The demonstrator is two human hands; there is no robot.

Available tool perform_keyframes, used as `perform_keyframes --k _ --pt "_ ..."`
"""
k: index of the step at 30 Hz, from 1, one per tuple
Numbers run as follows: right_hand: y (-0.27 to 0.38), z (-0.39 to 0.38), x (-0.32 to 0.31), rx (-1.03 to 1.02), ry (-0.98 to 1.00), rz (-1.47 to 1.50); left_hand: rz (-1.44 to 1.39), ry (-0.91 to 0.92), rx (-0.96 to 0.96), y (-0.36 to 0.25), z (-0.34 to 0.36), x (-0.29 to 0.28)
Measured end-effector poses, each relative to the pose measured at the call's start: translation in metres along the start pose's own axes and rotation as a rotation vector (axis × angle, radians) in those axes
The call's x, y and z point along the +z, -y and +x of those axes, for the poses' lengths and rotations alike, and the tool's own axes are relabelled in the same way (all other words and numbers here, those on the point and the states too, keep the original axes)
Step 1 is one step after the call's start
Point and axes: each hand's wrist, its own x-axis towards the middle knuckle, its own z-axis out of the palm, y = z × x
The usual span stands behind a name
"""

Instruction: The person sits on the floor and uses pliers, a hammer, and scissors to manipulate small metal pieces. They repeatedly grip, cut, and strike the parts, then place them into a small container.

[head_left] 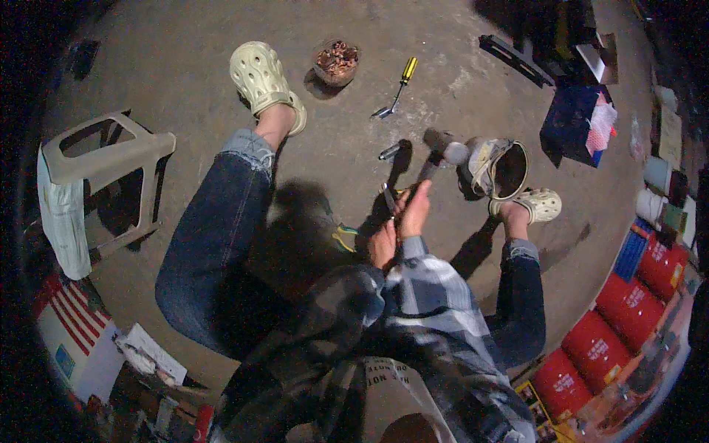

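Note:
My right hand point(415, 213) is closed around a hammer point(446, 152), whose head points away from me. Just left of it, my left hand point(382, 244) is closed on a slim shiny metal piece point(389, 198); its exact kind is unclear. A short metal cylinder point(389, 152) lies on the floor beyond my hands. Pliers with yellow-green handles point(344, 238) rest left of my left hand, partly in shadow. Right of the hammer sits a round container with a wide open mouth point(484, 164), its inside dark.
Farther out are a clear bowl of copper-coloured scraps point(337, 65) and a yellow-handled tool point(406, 77). A plastic stool point(107, 151) stands left. At right are a dark blue box point(572, 122) and several red containers point(597, 347). My feet in clogs point(258, 77) flank the work spot.

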Motion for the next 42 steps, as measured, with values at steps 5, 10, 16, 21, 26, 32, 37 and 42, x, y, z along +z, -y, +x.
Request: perform_keyframes --k 5,10,16,21,26,32,37,42 --pt "0.013 -0.027 0.000 -0.383 0.092 0.195 -0.082 -0.007 0.114 -0.018 0.011 -0.003" --pt "-0.075 0.008 0.005 -0.269 -0.099 -0.345 -0.006 0.074 0.098 -0.002 0.024 -0.029" --pt "-0.073 0.017 0.011 0.026 -0.063 -0.184 0.141 0.018 -0.108 0.029 0.013 -0.019" --pt "0.022 -0.018 0.006 -0.222 0.045 0.037 0.131 0.040 -0.074 -0.007 0.012 -0.001" --pt "0.052 -0.051 0.009 -0.484 0.458 0.425 -0.254 0.058 0.145 -0.041 0.016 -0.014" --pt "-0.102 0.020 0.020 -0.253 -0.208 -0.381 -0.012 0.195 0.109 -0.001 0.027 -0.035" --pt "-0.054 0.018 0.008 0.103 -0.070 -0.069 0.082 0.039 -0.036 0.014 0.017 -0.014" --pt "0.042 -0.039 0.004 -0.228 0.069 0.240 -0.028 0.005 0.114 -0.024 0.012 -0.002"
